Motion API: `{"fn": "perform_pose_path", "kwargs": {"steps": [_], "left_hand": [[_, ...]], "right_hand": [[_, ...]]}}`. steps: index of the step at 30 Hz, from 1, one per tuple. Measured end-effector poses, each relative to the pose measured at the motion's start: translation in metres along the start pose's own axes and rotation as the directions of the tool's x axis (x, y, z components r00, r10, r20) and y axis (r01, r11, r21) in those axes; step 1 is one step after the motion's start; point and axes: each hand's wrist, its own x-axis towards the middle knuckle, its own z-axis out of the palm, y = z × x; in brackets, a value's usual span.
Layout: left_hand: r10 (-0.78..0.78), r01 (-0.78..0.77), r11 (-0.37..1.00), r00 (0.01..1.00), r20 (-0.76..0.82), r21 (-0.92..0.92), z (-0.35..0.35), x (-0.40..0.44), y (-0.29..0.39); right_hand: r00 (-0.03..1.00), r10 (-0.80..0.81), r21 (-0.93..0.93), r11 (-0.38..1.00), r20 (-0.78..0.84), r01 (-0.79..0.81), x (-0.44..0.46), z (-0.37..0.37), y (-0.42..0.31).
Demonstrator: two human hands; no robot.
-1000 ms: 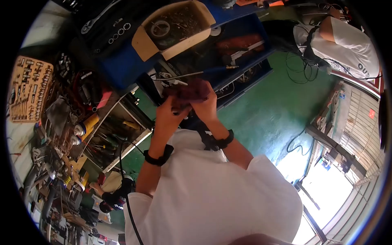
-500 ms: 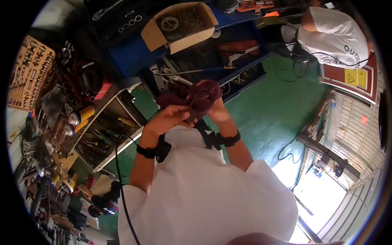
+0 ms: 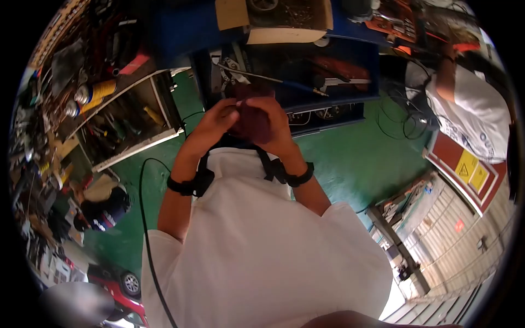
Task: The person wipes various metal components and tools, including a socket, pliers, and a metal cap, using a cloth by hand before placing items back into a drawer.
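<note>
A dark maroon cloth (image 3: 252, 121) is bunched between my two hands in front of my chest. My left hand (image 3: 215, 123) grips its upper left side, with thumb and fingers pinched together. Wrapped around the cloth's right side is my right hand (image 3: 276, 126), its fingers bent over the top close to the left fingertips. Whether anything lies inside the folds is hidden. Just beyond the hands, an open blue drawer (image 3: 367, 60) holds wrenches (image 3: 240, 59), a long rod with a blue handle (image 3: 298, 86) and a red tool (image 3: 342, 71).
A cardboard box (image 3: 287, 36) stands above the drawer. On the left, an open cabinet drawer (image 3: 136, 143) holds hand tools, with spray cans (image 3: 95, 92) nearby. A person in a white shirt (image 3: 476, 104) works at right; another person in dark clothing (image 3: 106, 210) is at lower left.
My view has shifted, so the drawer and box sit higher. The cloth is more compact, and my right hand has come over its top, nearer my left fingers.
</note>
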Motion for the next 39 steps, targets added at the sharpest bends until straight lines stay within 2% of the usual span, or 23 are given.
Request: {"fn": "perform_pose_path", "kwargs": {"steps": [2, 4, 6, 8, 15, 18, 20, 24, 26, 27, 29, 30, 32, 33, 35, 36, 39], "left_hand": [[-0.006, 0.005, 1.0, 0.999, -0.041, -0.026, 0.007, -0.003, -0.014], [0.011, -0.024, 0.992, 0.995, -0.102, -0.127, 0.013, -0.001, -0.019], [0.03, -0.045, 0.983, 0.996, -0.087, -0.176, 0.018, -0.002, -0.022], [0.016, -0.045, 0.969, 0.993, -0.117, -0.245, 0.023, -0.003, -0.027], [0.047, -0.071, 0.972, 0.993, -0.112, -0.223, 0.028, 0.0, -0.016], [0.059, -0.079, 0.983, 0.991, -0.124, -0.165, 0.033, -0.003, -0.012], [0.162, -0.192, 0.956, 0.976, -0.148, -0.22, 0.039, -0.003, -0.011], [0.174, -0.215, 0.942, 0.97, -0.172, -0.257, 0.038, -0.003, -0.017], [0.25, -0.289, 0.939, 0.946, -0.206, -0.187, 0.038, -0.002, -0.015], [0.255, -0.291, 0.939, 0.946, -0.197, -0.183, 0.034, -0.003, -0.015], [0.263, -0.294, 0.941, 0.946, -0.188, -0.166, 0.025, -0.003, -0.015], [0.27, -0.3, 0.94, 0.946, -0.181, -0.165, 0.027, -0.004, -0.01], [0.322, -0.353, 0.915, 0.93, -0.176, -0.196, 0.034, -0.007, 0.002], [0.329, -0.359, 0.913, 0.929, -0.17, -0.196, 0.03, -0.007, 0.001], [0.322, -0.341, 0.928, 0.937, -0.138, -0.148, 0.021, -0.004, -0.007], [0.332, -0.349, 0.926, 0.934, -0.131, -0.145, 0.019, -0.004, -0.01], [0.336, -0.335, 0.941, 0.921, -0.196, 0.036, 0.02, -0.01, -0.021]], "right_hand": [[0.978, -0.161, 0.001, 0.987, 0.134, 0.163, 0.005, -0.006, 0.002], [0.972, -0.157, 0.023, 0.988, 0.176, 0.155, 0.007, -0.016, 0.001], [0.964, -0.148, 0.031, 0.989, 0.221, 0.145, 0.01, -0.025, -0.001], [0.931, -0.227, 0.103, 0.973, 0.287, 0.205, 0.015, -0.03, -0.001], [0.884, -0.246, 0.047, 0.968, 0.397, 0.248, 0.021, -0.041, -0.015], [0.877, -0.256, 0.166, 0.965, 0.407, 0.205, 0.023, -0.043, -0.007], [0.904, -0.209, 0.338, 0.938, 0.373, 0.078, 0.023, -0.041, -0.006], [0.92, -0.159, 0.4, 0.917, 0.359, 0.002, 0.017, -0.034, -0.013], [0.942, -0.026, 0.517, 0.841, 0.335, -0.161, 0.016, -0.03, -0.022], [0.945, -0.029, 0.515, 0.844, 0.327, -0.152, 0.015, -0.027, -0.023], [0.941, 0.121, 0.531, 0.799, 0.315, -0.281, 0.011, -0.023, -0.023], [0.943, 0.117, 0.527, 0.804, 0.311, -0.273, 0.011, -0.022, -0.021], [0.942, 0.078, 0.344, 0.918, 0.325, -0.195, 0.011, -0.022, -0.018], [0.944, 0.074, 0.34, 0.921, 0.322, -0.188, 0.011, -0.025, -0.022], [0.909, 0.058, 0.119, 0.986, 0.412, -0.117, 0.015, -0.032, -0.03], [0.912, 0.05, 0.115, 0.988, 0.406, -0.106, 0.015, -0.034, -0.03], [0.884, 0.06, 0.047, 0.995, 0.464, -0.092, 0.011, -0.039, -0.035]]}}
